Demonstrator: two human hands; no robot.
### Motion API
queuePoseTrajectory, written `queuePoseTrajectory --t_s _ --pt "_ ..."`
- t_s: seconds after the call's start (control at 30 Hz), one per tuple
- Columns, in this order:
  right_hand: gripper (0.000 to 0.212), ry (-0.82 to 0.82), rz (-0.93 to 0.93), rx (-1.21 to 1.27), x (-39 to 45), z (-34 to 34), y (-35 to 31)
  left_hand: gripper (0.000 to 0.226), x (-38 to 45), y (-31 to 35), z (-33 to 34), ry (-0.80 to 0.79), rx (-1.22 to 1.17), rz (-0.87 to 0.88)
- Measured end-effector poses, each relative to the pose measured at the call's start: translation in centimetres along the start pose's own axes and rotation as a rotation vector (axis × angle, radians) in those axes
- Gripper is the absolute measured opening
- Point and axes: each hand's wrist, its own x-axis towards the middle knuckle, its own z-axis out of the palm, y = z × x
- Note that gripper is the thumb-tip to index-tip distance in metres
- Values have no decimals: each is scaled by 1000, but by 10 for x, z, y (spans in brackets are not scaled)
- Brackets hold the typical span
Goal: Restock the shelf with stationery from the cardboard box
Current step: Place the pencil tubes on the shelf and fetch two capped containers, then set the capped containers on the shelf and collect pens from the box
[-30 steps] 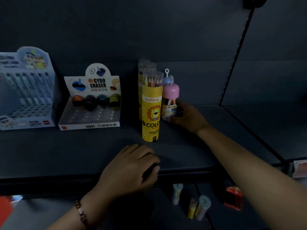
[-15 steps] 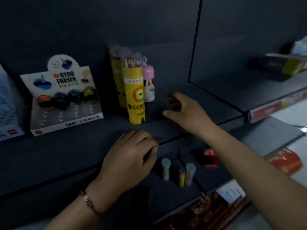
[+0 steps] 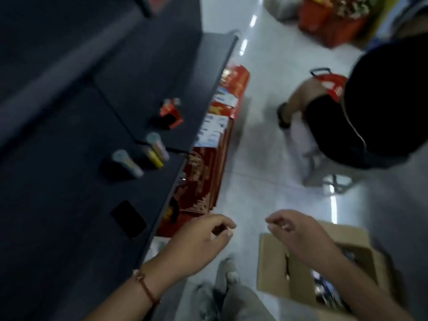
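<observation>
Both hands hang over the floor between the dark grey shelf [image 3: 97,205] and the open brown cardboard box [image 3: 273,272].
The left hand [image 3: 199,242] and right hand [image 3: 298,232] are apart, fingers loosely curled, gripping nothing visible; the right is above the box, which sits on the white tiled floor [image 3: 259,186]. Small capped tubes [image 3: 127,162] stand on the shelf.

dark grey shelf [image 3: 69,205], brown cardboard box [image 3: 273,269], white floor [image 3: 266,158]

Both arms reach forward, left hand [image 3: 203,237] and right hand [image 3: 298,235] loosely curled, holding nothing.
</observation>
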Motion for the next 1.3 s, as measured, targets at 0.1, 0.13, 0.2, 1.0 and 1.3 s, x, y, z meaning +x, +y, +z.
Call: queuePoseTrajectory --t_s 0.1,0.13,0.2,1.0,1.3 --pt "14 5 300 22 -70 17 99 30 16 12 79 -282 194 53" --pt "9 2 392 31 -94 21 127 34 20 18 105 -375 280 85" --pt "4 4 545 57 -139 24 172 40 26 34 159 -554 409 136" --pt "26 -31 727 185 -89 152 858 21 307 -65 881 -895 810 -113" --pt "63 -75 801 -15 -12 243 983 73 337 -205 1002 -554 909 -208"
